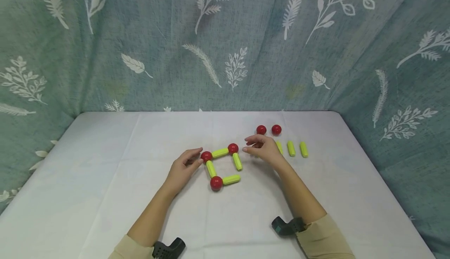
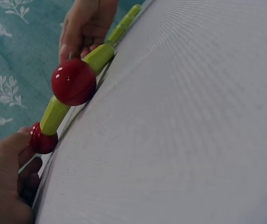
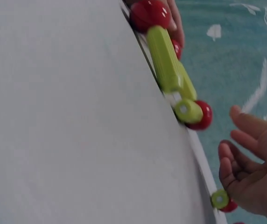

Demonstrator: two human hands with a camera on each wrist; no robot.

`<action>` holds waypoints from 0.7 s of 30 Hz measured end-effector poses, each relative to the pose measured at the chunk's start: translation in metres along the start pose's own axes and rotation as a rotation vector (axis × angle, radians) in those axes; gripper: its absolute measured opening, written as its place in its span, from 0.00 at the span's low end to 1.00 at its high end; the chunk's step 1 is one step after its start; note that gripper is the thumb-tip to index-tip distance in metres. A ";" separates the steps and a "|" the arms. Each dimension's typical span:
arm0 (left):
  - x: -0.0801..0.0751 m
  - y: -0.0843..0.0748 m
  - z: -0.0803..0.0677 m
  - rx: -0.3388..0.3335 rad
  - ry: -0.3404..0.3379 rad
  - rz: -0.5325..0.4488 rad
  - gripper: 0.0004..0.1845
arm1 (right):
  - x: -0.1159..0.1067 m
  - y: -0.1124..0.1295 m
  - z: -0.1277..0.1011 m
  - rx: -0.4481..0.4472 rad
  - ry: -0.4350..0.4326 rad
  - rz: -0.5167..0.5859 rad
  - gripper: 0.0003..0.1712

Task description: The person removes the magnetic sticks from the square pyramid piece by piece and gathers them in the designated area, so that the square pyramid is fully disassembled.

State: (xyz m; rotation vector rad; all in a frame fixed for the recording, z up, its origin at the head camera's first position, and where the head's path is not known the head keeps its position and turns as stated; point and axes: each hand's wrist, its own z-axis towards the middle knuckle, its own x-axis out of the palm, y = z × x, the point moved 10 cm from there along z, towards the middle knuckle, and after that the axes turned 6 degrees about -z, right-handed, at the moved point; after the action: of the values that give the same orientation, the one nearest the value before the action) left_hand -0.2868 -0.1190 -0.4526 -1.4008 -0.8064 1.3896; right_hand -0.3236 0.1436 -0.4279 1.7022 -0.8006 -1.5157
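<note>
A partial square of red balls and yellow-green sticks [image 1: 220, 152] lies at mid-table. My left hand [image 1: 196, 157] pinches its upper-left red ball [image 1: 206, 156] between thumb and fingers; in the left wrist view the thumb [image 2: 10, 151] touches that ball [image 2: 42, 140]. Further balls sit at the upper right [image 1: 233, 148] and lower left [image 1: 216, 182]. My right hand [image 1: 254, 146] hovers just right of the square with fingers loosely curled and holds nothing, as the right wrist view confirms [image 3: 248, 175].
Two loose red balls [image 1: 261, 129] [image 1: 276, 129] and three loose sticks [image 1: 291, 148] [image 1: 304, 149] lie right of the right hand, one stick [image 1: 279, 147] partly hidden by it. A white cloth [image 1: 105, 153] covers the table. A leaf-patterned curtain [image 1: 225, 36] encloses it.
</note>
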 end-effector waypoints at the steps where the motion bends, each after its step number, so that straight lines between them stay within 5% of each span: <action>1: 0.001 0.001 0.000 -0.007 0.014 -0.008 0.23 | 0.005 0.001 -0.001 0.004 0.011 -0.011 0.21; 9: 0.003 0.000 -0.005 0.002 -0.003 -0.027 0.12 | 0.031 0.012 -0.009 -0.070 0.060 -0.153 0.19; 15: 0.011 -0.007 -0.009 0.057 0.054 -0.021 0.04 | 0.045 0.011 -0.014 -0.061 0.101 -0.135 0.19; 21: 0.017 -0.015 -0.011 0.120 0.104 0.035 0.04 | 0.060 0.021 -0.019 -0.152 0.163 -0.160 0.13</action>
State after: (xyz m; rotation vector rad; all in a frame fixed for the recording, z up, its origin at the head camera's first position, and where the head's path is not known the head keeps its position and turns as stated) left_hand -0.2712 -0.1001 -0.4458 -1.3875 -0.6240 1.3574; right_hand -0.2973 0.0848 -0.4422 1.7826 -0.4618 -1.4793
